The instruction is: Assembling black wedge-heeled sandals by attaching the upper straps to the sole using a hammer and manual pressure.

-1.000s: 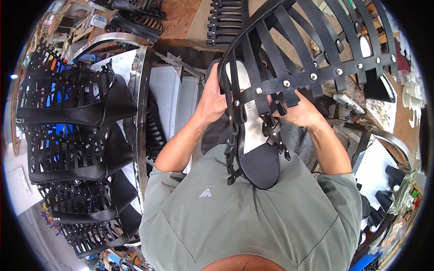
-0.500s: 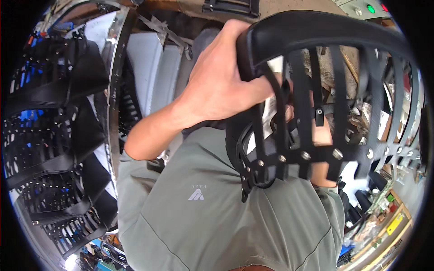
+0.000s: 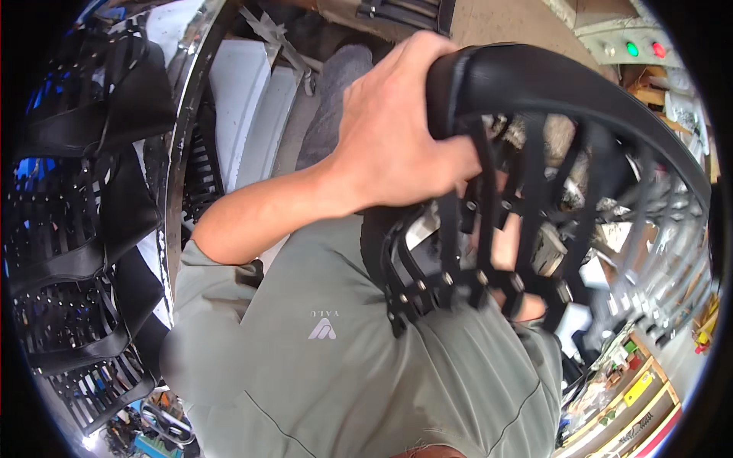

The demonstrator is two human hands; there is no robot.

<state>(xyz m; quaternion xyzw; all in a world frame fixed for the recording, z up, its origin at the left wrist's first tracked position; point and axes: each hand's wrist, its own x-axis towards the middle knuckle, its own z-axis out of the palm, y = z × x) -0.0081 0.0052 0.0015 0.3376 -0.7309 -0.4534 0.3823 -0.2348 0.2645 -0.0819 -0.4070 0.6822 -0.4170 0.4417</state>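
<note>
A large black piece of strapwork hangs in front of my chest. It has a thick, padded, curved band on top and several straps running down to a riveted lower strip. My left hand is closed around the left end of the padded band, with the thumb against the outer straps. Behind the straps, parts of my right forearm show through the gaps. My right hand is mostly hidden there, so its fingers do not show clearly. The straps on the far right are smeared by motion.
Similar black strapped pieces are stacked at the left beside a metal-edged table. A pale panel with green and red lights stands at the upper right. Another strapped piece lies at the top. Wooden-edged shelving is at the lower right.
The padded band has tilted, its right side dropping, and the right-hand straps have swung and blurred. My left hand keeps its hold. The view has shifted, bringing more of the lit panel in.
</note>
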